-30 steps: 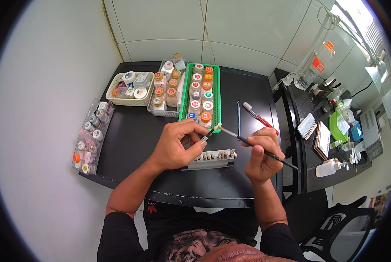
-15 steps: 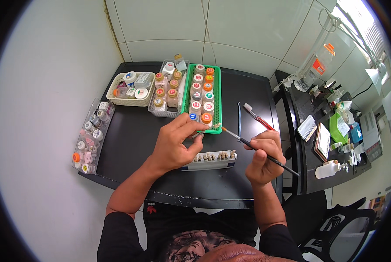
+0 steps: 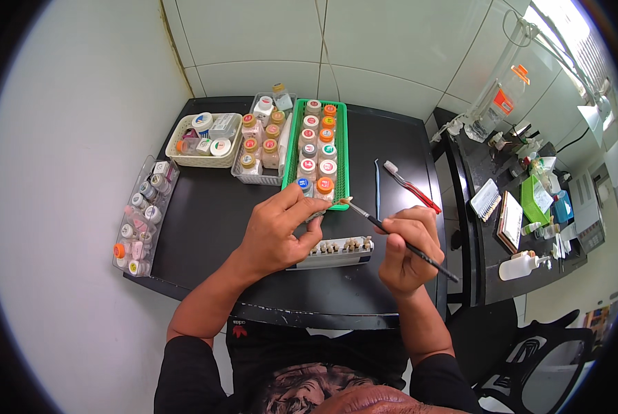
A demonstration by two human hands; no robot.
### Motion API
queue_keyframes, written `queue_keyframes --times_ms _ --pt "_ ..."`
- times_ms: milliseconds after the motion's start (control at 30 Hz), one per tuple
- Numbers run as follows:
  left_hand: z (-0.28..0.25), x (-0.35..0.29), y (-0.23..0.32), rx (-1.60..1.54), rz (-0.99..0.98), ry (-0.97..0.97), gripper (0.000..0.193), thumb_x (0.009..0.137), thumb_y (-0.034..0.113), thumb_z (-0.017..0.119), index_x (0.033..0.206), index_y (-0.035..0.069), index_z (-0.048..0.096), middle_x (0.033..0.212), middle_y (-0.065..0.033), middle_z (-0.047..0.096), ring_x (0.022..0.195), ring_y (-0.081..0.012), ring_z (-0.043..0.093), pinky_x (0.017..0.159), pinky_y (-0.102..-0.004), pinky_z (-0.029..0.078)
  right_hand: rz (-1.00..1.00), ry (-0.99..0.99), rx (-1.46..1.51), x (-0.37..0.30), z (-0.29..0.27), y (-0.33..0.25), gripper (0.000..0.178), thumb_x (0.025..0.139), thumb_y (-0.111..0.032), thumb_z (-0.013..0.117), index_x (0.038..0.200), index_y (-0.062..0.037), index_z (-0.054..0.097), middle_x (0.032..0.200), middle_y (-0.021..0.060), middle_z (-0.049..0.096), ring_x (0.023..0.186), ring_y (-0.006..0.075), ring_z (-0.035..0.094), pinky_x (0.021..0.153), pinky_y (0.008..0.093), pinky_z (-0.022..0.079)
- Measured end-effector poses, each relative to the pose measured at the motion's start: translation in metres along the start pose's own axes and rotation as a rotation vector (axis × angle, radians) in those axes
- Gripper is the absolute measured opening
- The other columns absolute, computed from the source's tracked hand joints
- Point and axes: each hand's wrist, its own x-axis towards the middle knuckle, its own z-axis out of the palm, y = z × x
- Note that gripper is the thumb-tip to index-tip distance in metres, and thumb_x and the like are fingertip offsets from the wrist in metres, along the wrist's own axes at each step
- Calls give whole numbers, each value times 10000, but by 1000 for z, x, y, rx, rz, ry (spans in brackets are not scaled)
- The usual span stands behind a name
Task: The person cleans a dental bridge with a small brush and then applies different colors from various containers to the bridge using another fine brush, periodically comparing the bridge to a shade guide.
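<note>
My left hand (image 3: 278, 224) is closed in a pinch over the near end of the green basket (image 3: 346, 152). From its fingertips juts a small tooth-coloured piece (image 3: 345, 201); a bit of something greyish shows below the fingers, too small to make out. My right hand (image 3: 411, 252) grips a thin paintbrush (image 3: 412, 247) with a black handle and silver ferrule. Its tip points left and meets or nearly meets the piece. Below both hands lies a white rack (image 3: 336, 258) with a row of small tooth-like samples on top.
Capped jars fill the green basket, a clear bin (image 3: 259, 178) and a left-hand tray (image 3: 143, 217). A cream basket (image 3: 204, 160) holds tubs. On the right lie a blue stick tool (image 3: 377, 186) and a red toothbrush (image 3: 416, 190). A side table (image 3: 485, 276) carries bottles and boxes.
My right hand and the paintbrush have shifted slightly left, bringing the tip up to the small piece. The left hand stays nearly in place.
</note>
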Motion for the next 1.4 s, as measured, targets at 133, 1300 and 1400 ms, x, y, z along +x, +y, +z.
queue_keyframes --times_ms 133,1300,1400 --pt "2 0 -1 -1 12 26 386 782 -56 787 1146 71 817 868 -76 597 684 -209 646 621 -359 547 24 -1 -8 3 0 0 187 1052 -171 754 972 -2 761 801 71 768 796 256 695 798 408 504" --pt "-1 4 3 -102 34 -18 303 870 -30 856 1153 69 806 1041 -107 737 903 -275 752 790 -384 612 161 -206 -130 -3 15 12 332 800 -18 904 1106 -42 778 1040 132 683 940 318 655 819 433 513" --pt "-2 4 5 -96 23 -38 268 901 -1 824 1156 74 784 1046 -89 716 968 -301 742 837 -417 616 179 -206 -130 -5 15 14 304 808 -10 894 1085 -42 771 1039 131 681 935 320 651 817 434 511"
